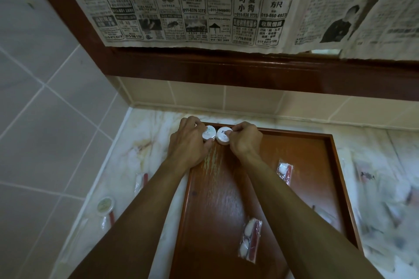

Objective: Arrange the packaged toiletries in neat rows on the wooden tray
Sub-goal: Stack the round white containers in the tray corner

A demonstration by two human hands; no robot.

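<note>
1. Reaching to the far left corner of the wooden tray [317, 154], we hold two small round white packs side by side, nearly touching, close against the tray's far rim.
2. Our left hand [188, 145] curls around the left round pack [208, 134], thumb at its near edge; our right hand [244, 140] pinches the right round pack [223, 135] with bent fingers.
3. To the right of our hands the tray floor lies bare as far as the right rim. A clear sachet with a red strip [285, 171] lies near mid-tray, and a second sachet [250, 239] lies nearer to us, tilted.
4. Off the tray on the marble counter [145, 133], at the left, lie a round pack with a green label [104, 205] and two more sachets, one just beside it and one farther back.
5. Our forearms cover the tray's left rim and much of its near floor; the near edge is cut off by the frame.
6. Pale wrapped items right of the tray are blurred, and we cannot tell what they are.
7. Newspaper [204, 2] hangs over the dark wooden frame above.
</note>
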